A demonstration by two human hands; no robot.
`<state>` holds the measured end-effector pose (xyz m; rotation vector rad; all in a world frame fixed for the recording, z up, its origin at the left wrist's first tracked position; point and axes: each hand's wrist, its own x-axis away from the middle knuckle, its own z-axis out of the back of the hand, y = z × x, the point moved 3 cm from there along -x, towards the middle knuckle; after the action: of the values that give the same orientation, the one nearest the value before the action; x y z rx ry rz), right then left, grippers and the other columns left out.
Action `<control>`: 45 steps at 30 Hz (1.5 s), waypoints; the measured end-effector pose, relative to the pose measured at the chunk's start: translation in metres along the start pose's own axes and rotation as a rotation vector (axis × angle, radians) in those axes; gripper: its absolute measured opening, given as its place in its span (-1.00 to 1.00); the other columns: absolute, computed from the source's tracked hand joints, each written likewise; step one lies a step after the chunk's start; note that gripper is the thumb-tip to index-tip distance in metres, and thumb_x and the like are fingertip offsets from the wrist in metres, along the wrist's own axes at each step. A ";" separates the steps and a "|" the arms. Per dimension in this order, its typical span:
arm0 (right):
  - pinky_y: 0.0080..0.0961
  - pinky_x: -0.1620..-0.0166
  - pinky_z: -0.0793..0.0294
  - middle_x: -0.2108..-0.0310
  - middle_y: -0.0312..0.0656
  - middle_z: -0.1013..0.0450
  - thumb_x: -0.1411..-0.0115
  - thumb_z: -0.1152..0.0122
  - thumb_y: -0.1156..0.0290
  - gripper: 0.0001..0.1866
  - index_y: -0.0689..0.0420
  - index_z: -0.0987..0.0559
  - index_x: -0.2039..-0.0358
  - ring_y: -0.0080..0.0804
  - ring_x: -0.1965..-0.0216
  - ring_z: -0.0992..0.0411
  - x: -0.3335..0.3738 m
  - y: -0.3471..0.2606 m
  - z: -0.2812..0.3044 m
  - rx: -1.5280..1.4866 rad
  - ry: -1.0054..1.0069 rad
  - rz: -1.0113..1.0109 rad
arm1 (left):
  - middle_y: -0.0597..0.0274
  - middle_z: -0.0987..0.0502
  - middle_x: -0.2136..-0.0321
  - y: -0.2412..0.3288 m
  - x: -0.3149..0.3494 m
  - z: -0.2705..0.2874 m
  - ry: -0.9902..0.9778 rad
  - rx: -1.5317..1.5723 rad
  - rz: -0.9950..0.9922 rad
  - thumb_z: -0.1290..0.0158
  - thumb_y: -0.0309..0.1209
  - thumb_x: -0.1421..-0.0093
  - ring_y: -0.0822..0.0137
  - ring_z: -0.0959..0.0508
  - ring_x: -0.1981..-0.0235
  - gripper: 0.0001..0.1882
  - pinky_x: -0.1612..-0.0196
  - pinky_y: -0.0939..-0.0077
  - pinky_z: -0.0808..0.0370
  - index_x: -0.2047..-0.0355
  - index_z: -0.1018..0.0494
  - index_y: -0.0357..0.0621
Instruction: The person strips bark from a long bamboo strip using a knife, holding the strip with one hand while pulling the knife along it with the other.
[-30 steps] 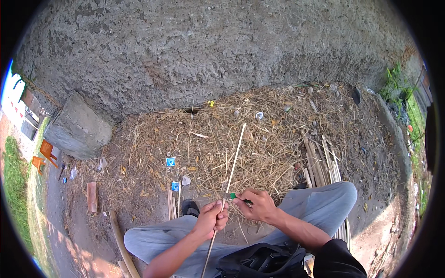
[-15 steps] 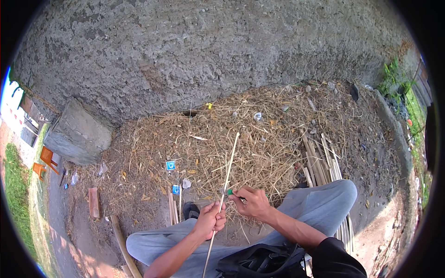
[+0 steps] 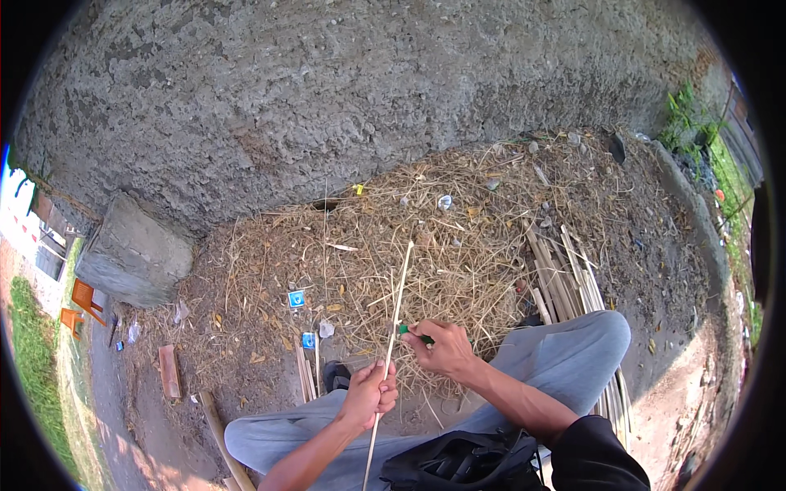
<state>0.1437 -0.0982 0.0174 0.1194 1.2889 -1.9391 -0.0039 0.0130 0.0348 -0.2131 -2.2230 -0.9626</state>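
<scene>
A long, thin, pale strip of bamboo or wood (image 3: 401, 286) slants from my lap up over the littered ground. My left hand (image 3: 370, 394) is closed around its lower part, thumb on top. Above it and to the right, my right hand (image 3: 443, 350) grips a small green-handled knife (image 3: 403, 329). The knife's end meets the strip's right edge; its blade is barely visible. Both hands are over the gap between my bent knees.
Split slats (image 3: 553, 282) lie in a bundle by my right knee. A pole (image 3: 219, 434) and a brick (image 3: 169, 371) lie at left. Shavings cover the ground up to a rough wall (image 3: 344, 90). A concrete block (image 3: 135, 250) and orange chairs (image 3: 85, 296) stand far left.
The right hand with the knife has shifted slightly up the strip, away from my left hand. My left hand keeps its hold. The whole view has tilted a little.
</scene>
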 end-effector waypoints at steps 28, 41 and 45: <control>-0.29 0.46 -0.39 0.62 -0.06 -0.48 -0.22 -0.28 0.21 -0.68 0.25 -0.54 0.42 -0.29 0.57 -0.50 -0.014 0.106 0.022 0.137 -0.123 -0.558 | 0.45 -0.21 0.63 -0.006 0.019 0.036 -0.029 -0.343 0.025 0.22 -0.22 -0.50 0.68 -0.10 0.73 -0.68 0.70 0.69 -0.03 0.24 -0.36 -0.22; -0.52 0.57 -0.24 0.69 -0.20 -0.43 -0.26 -0.29 0.29 -0.71 0.23 -0.47 0.44 -0.62 0.66 -0.30 -0.009 0.050 0.014 -0.324 -0.011 -0.401 | 0.43 -0.27 0.63 -0.011 0.017 0.032 0.103 -0.447 -0.132 0.18 -0.26 -0.48 0.68 -0.13 0.75 -0.70 0.70 0.70 -0.07 0.20 -0.42 -0.25; -0.45 0.62 -0.28 0.69 -0.17 -0.43 -0.23 -0.31 0.33 -0.77 0.20 -0.50 0.44 -0.47 0.69 -0.38 -0.002 0.025 0.012 -0.252 -0.076 -0.215 | 0.45 -0.23 0.65 -0.004 0.019 0.028 0.089 -0.402 -0.081 0.21 -0.23 -0.49 0.67 -0.12 0.75 -0.68 0.71 0.69 -0.04 0.23 -0.39 -0.23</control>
<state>0.1658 -0.1112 0.0054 -0.2254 1.5337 -1.9172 -0.0348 0.0272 0.0312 -0.2567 -1.9516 -1.4315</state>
